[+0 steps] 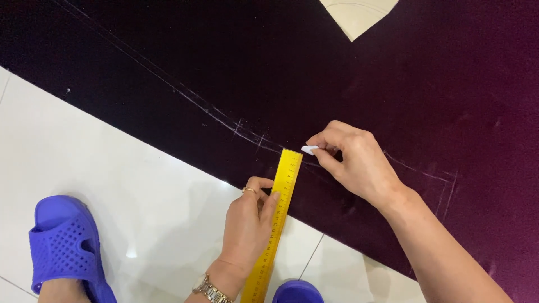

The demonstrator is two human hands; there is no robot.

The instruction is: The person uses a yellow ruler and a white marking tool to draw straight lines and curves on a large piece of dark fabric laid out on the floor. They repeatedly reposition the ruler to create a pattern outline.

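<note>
Lying between both hands (303,191), yellow ruler (275,224).

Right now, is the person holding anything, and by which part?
The right hand pinches a small white piece of chalk by its back end. The left hand presses the yellow ruler against the dark fabric at mid-length.

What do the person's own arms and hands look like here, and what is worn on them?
Both forearms are bare, with no sleeves in view. The left hand wears a thin gold-coloured ring on one finger, and a metal link-band wristwatch in silver and gold tones sits on the left wrist. The right hand shows no ring, watch or glove. Fingernails look short and unpainted.
</note>
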